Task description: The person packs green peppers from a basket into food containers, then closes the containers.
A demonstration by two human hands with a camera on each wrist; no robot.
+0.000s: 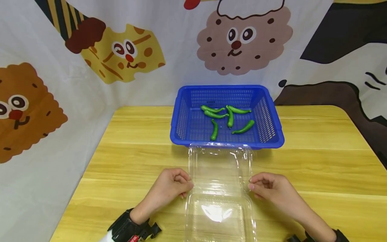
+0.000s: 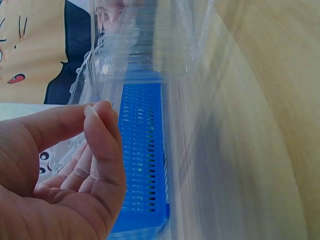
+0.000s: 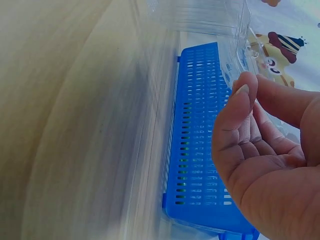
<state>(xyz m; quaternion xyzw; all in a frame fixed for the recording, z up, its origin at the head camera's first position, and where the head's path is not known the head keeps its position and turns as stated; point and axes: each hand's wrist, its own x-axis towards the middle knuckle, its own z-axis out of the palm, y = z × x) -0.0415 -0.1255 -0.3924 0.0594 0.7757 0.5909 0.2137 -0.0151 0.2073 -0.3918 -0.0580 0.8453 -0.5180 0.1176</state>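
Note:
A clear plastic clamshell box (image 1: 216, 186) lies unfolded in front of me, its lid half toward the basket and its other half toward me. My left hand (image 1: 172, 185) pinches the box's left edge near the fold, thumb against fingertip. On the opposite edge my right hand (image 1: 272, 188) pinches the plastic the same way. Both wrist views show the left hand (image 2: 75, 165) and the right hand (image 3: 265, 145) with thumb and forefinger closed on the thin rim. Nothing lies inside the box.
Behind the box stands a blue plastic basket (image 1: 226, 144) holding several green chili peppers (image 1: 244, 127). The box's far edge overlaps the basket's front rim in the head view. Everything is on a wooden table (image 1: 130, 151), with a cartoon-printed cloth (image 1: 178, 60) hanging behind.

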